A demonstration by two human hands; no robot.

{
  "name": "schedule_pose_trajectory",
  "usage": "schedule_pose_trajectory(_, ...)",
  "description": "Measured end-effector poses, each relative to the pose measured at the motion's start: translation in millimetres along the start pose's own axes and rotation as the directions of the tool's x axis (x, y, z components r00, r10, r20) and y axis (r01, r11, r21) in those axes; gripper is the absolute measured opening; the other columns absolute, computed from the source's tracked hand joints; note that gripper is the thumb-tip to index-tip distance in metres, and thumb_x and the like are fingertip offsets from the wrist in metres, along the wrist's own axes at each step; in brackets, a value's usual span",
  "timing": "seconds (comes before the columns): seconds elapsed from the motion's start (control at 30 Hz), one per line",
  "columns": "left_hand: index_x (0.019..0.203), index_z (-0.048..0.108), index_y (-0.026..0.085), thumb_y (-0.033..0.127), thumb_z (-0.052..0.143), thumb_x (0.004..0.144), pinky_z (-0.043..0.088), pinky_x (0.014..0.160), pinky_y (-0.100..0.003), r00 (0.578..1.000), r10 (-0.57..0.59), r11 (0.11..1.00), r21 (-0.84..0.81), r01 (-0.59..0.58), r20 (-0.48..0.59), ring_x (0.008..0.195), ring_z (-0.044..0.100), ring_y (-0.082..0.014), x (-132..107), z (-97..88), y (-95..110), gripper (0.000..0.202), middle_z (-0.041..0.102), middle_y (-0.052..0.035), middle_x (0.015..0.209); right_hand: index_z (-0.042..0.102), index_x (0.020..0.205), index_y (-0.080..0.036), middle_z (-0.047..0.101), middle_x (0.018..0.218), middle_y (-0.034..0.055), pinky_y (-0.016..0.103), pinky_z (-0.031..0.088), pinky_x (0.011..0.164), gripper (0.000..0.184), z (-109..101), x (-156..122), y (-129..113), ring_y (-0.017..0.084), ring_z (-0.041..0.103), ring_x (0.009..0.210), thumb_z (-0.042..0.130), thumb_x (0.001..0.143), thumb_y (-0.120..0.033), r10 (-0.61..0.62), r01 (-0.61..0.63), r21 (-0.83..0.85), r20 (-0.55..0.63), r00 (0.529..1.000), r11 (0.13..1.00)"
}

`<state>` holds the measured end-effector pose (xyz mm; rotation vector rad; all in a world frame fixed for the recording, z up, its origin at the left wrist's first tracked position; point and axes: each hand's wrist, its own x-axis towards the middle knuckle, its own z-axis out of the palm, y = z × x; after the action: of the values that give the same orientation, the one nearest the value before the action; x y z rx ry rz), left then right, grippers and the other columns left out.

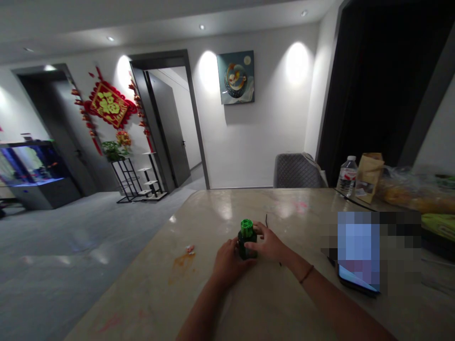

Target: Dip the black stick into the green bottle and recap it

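Observation:
A small dark green bottle (243,247) with a ridged bright green cap (246,228) stands upright on the table (284,293), near its middle. My left hand (227,265) is wrapped around its lower left side, and some of those fingers are hidden behind the glass. From the right, my right hand (269,244) grips the upper body, thumb across the front and fingers at the back near the cap. A thin dark band circles my right wrist.
To the left lies a small pinkish scrap (190,249) beside an orange-brown stain. On the right are a lit phone (357,279), partly blurred out, a clear plastic bottle (347,177), a brown paper bag (368,177) and plastic-wrapped goods (408,192). A grey chair (297,171) stands across the table.

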<state>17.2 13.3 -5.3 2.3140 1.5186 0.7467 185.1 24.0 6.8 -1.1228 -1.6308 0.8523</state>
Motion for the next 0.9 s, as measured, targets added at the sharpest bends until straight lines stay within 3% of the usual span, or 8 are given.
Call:
schedule_pose_trajectory(0.13, 0.123, 0.039, 0.018, 0.042, 0.068, 0.056, 0.037, 0.087, -0.031, 0.999, -0.033, 0.999, -0.023, 0.032, -0.037, 0.099, 0.05, -0.0212, -0.4, 4.3, -5.8, 0.077, 0.054, -0.0078, 0.109, 0.053, 0.1, -0.016, 0.061, 0.102, 0.0096, 0.04, 0.041, 0.084, 0.05, -4.4, 16.2, 1.5, 0.023, 0.056, 0.096, 0.07, 0.057, -0.035, 0.008, -0.008, -0.022, 0.001, 1.0, 1.0)
schedule_pose_trajectory(0.27, 0.124, 0.038, 0.014, 0.042, 0.052, 0.072, 0.034, 0.093, -0.035, 0.99, -0.103, 0.994, 0.031, 0.107, -0.093, 0.106, 0.048, -0.0221, 0.0, 6.3, -9.4, 0.061, 0.05, -0.0121, 0.116, 0.052, 0.099, -0.015, 0.06, 0.101, 0.0107, 0.038, 0.044, 0.079, 0.051, -2.6, 40.1, 12.5, 0.022, 0.057, 0.089, 0.07, 0.057, -0.037, 0.03, -0.032, -0.026, -0.096, 0.995, 0.999)
schedule_pose_trajectory(0.4, 0.119, 0.045, 0.013, 0.043, 0.047, 0.076, 0.032, 0.095, -0.035, 0.988, -0.097, 0.99, 0.09, 0.109, -0.124, 0.107, 0.047, -0.0223, 0.0, 5.1, -9.5, 0.051, 0.052, -0.0113, 0.113, 0.051, 0.103, -0.015, 0.058, 0.1, 0.0104, 0.036, 0.043, 0.079, 0.06, -0.6, 50.9, 22.3, 0.022, 0.055, 0.091, 0.071, 0.053, -0.042, 0.073, -0.1, -0.115, -0.223, 0.972, 0.988)
schedule_pose_trajectory(0.53, 0.112, 0.05, 0.015, 0.038, 0.043, 0.08, 0.034, 0.093, -0.033, 0.987, -0.091, 0.988, 0.108, 0.106, -0.133, 0.103, 0.049, -0.0208, 0.7, 5.1, -8.5, 0.04, 0.054, -0.0095, 0.109, 0.051, 0.103, -0.014, 0.059, 0.089, 0.0071, 0.03, 0.043, 0.07, 0.051, -20.1, 39.6, 25.9, 0.017, 0.057, 0.077, 0.057, 0.067, -0.049, 0.187, -0.21, -0.137, -0.162, 0.969, 0.968)
schedule_pose_trajectory(0.6, 0.11, 0.051, 0.015, 0.035, 0.042, 0.08, 0.035, 0.092, -0.032, 0.987, -0.09, 0.987, 0.12, 0.106, -0.132, 0.102, 0.049, -0.0202, 1.7, 5.9, -8.5, 0.037, 0.055, -0.0095, 0.107, 0.054, 0.093, -0.014, 0.061, 0.079, 0.0062, 0.029, 0.041, 0.063, 0.037, -34.3, 27.6, 27.3, 0.017, 0.057, 0.069, 0.054, 0.071, -0.044, 0.236, -0.26, -0.277, -0.117, 0.965, 0.925)
schedule_pose_trajectory(0.7, 0.109, 0.051, 0.014, 0.034, 0.04, 0.081, 0.035, 0.091, -0.032, 0.987, -0.092, 0.984, 0.137, 0.11, -0.133, 0.1, 0.05, -0.0199, 3.3, 6.9, -8.8, 0.036, 0.055, -0.01, 0.107, 0.056, 0.08, -0.014, 0.062, 0.075, 0.0084, 0.027, 0.037, 0.059, 0.021, -46.9, 9.8, 31.0, 0.018, 0.056, 0.067, 0.062, 0.064, -0.025, 0.301, -0.302, -0.562, -0.097, 0.949, 0.77)
schedule_pose_trajectory(0.77, 0.109, 0.052, 0.014, 0.034, 0.039, 0.081, 0.035, 0.09, -0.032, 0.986, -0.093, 0.984, 0.141, 0.112, -0.135, 0.1, 0.05, -0.02, 3.8, 6.4, -8.2, 0.036, 0.055, -0.01, 0.107, 0.054, 0.077, -0.014, 0.062, 0.076, 0.0094, 0.026, 0.035, 0.058, 0.013, -46.4, 3.2, 34.8, 0.018, 0.056, 0.068, 0.058, 0.065, -0.017, 0.299, -0.291, -0.652, -0.102, 0.949, 0.7)
schedule_pose_trajectory(0.9, 0.101, 0.056, 0.015, 0.031, 0.04, 0.081, 0.035, 0.086, -0.03, 0.99, -0.084, 0.988, 0.117, 0.096, -0.109, 0.096, 0.051, -0.0185, 2.2, 2.2, -3.1, 0.03, 0.057, -0.009, 0.101, 0.052, 0.074, -0.015, 0.061, 0.077, 0.0084, 0.024, 0.034, 0.059, 0.002, -34.2, 2.8, 41.2, 0.017, 0.054, 0.069, 0.05, 0.073, -0.017, 0.195, -0.259, -0.668, -0.172, 0.966, 0.698)
